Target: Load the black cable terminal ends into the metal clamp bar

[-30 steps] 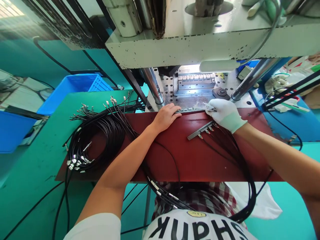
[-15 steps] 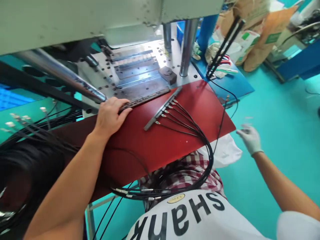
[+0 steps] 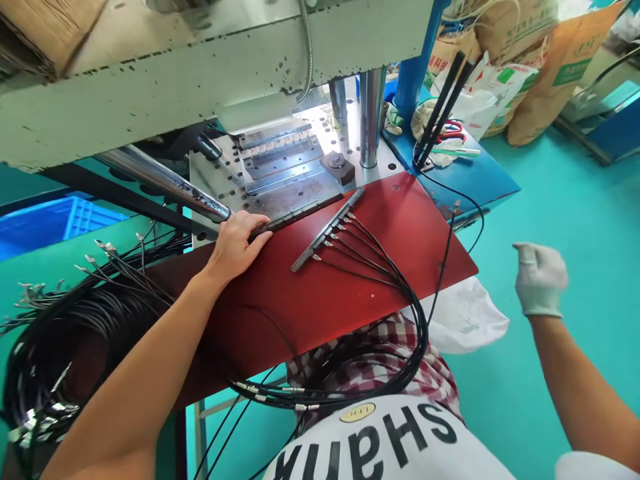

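My bare left hand point(image 3: 239, 243) is closed on the left end of a long dark metal bar point(image 3: 300, 215), thumb on the near side, fingers on the far side. The bar lies along the back edge of a red board point(image 3: 325, 313). To its right, a second grey slotted bar point(image 3: 327, 230) rests diagonally on the board. Several black cables point(image 3: 373, 250) with small metal ends run to that bar. My right hand point(image 3: 541, 279), in a white glove, is curled into a fist out to the right above the floor; nothing shows sticking out of it.
Behind the board stands a press with a metal bed point(image 3: 285, 163) and shiny posts point(image 3: 371, 120). A coil of black cables point(image 3: 95, 320) lies at left. Red-handled scissors point(image 3: 453, 130) and gloves sit on a blue side table point(image 3: 480, 175). A white bag point(image 3: 465, 317) hangs below the board.
My right hand has moved further right, away from the board, and its fingers have curled into a fist. My left hand keeps its hold on the dark bar. The view has shifted a little.
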`<state>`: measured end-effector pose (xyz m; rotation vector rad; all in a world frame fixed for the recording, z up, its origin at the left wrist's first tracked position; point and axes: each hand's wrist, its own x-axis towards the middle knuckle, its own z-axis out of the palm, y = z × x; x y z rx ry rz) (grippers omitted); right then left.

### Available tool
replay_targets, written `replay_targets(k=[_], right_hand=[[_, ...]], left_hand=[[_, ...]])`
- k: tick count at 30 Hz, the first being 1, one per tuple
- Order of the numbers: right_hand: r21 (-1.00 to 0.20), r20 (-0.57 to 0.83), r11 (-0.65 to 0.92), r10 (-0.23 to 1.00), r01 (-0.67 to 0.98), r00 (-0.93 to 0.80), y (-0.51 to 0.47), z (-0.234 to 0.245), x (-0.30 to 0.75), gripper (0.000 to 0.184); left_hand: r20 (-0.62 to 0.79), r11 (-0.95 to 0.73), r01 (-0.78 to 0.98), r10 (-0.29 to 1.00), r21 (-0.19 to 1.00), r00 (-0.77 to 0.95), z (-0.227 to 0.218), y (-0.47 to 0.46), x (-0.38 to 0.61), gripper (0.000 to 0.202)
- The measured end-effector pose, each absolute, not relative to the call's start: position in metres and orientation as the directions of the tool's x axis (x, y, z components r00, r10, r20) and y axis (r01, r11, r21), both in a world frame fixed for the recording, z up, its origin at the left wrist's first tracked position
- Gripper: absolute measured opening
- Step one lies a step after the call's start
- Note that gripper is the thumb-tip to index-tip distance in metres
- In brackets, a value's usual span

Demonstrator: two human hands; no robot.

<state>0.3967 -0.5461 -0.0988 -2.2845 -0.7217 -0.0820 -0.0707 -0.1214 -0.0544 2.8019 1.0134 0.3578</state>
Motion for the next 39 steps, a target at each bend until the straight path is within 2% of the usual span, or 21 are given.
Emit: replay_targets(k=[2,6,8,11,13,15,18,21,23,25,27,30,34,36,37,39], right_hand=[[-0.664,0.281,-0.510,0.508,0.547,0.815,-0.507,-0.073,0.383,0.041],[-0.777,0.077,-0.396,0.711,0.489,0.699,-0.432,-0.036,0.343,0.044],[-0.849,-0.032,-0.353,0.778,0.394,0.627,-0.406,-0.021,0.322,0.043],[-0.955,-0.209,-0.281,0.868,0.098,0.450,-0.377,-0.003,0.294,0.044],[-0.961,-0.275,-0.271,0.918,-0.055,0.287,-0.364,0.003,0.279,0.045],[-0.947,-0.318,-0.305,0.935,-0.102,0.155,-0.354,0.004,0.271,0.046],[-0.913,-0.402,-0.389,0.908,-0.122,0.116,-0.345,-0.001,0.266,0.044],[-0.928,-0.333,-0.367,0.894,0.065,0.300,-0.336,-0.005,0.262,0.044],[-0.929,-0.219,-0.308,0.904,0.204,0.369,-0.328,-0.005,0.257,0.042],[-0.930,-0.156,-0.259,0.921,0.262,0.357,-0.320,-0.005,0.250,0.038],[-0.930,-0.147,-0.241,0.936,0.277,0.320,-0.313,-0.004,0.242,0.035],[-0.937,-0.066,-0.184,0.929,0.298,0.365,-0.316,0.001,0.234,0.030],[-0.950,0.169,-0.010,0.824,0.311,0.541,-0.345,0.017,0.242,0.027],[-0.987,0.090,0.006,0.850,0.162,0.519,-0.361,0.029,0.246,0.027],[-0.994,0.006,-0.044,0.886,0.096,0.464,-0.367,0.035,0.244,0.029],[-0.975,-0.144,-0.191,0.933,0.115,0.331,-0.372,0.044,0.230,0.033]], left_hand=[[0.158,-0.754,0.621,0.654,0.212,0.740,-0.045,-0.127,-0.067,0.033],[0.263,-0.768,0.614,0.639,0.180,0.723,-0.021,-0.167,-0.038,0.038],[0.252,-0.800,0.538,0.596,0.265,0.763,-0.016,-0.190,-0.014,0.034],[0.200,-0.773,0.456,0.580,0.441,0.790,-0.023,-0.209,0.018,0.033],[0.183,-0.735,0.447,0.601,0.510,0.778,-0.030,-0.212,0.030,0.028],[0.169,-0.710,0.454,0.619,0.539,0.767,-0.034,-0.212,0.033,0.022],[0.157,-0.698,0.472,0.634,0.538,0.758,-0.033,-0.210,0.029,0.020],[0.164,-0.675,0.463,0.649,0.574,0.743,-0.028,-0.209,0.022,0.019],[0.132,-0.590,0.395,0.656,0.704,0.743,-0.027,-0.207,0.019,0.020],[0.072,-0.419,0.277,0.650,0.865,0.756,-0.027,-0.204,0.017,0.021],[0.010,-0.216,0.165,0.633,0.962,0.774,-0.027,-0.199,0.015,0.023],[-0.076,0.009,0.089,0.593,0.996,0.801,-0.023,-0.194,0.011,0.027],[-0.196,0.220,0.091,0.521,0.971,0.830,-0.017,-0.187,0.002,0.032],[-0.239,0.294,0.094,0.507,0.951,0.828,-0.017,-0.185,-0.001,0.036],[-0.250,0.321,0.089,0.503,0.943,0.827,-0.018,-0.184,-0.002,0.037],[-0.252,0.358,0.067,0.501,0.931,0.828,-0.018,-0.186,-0.001,0.037]])
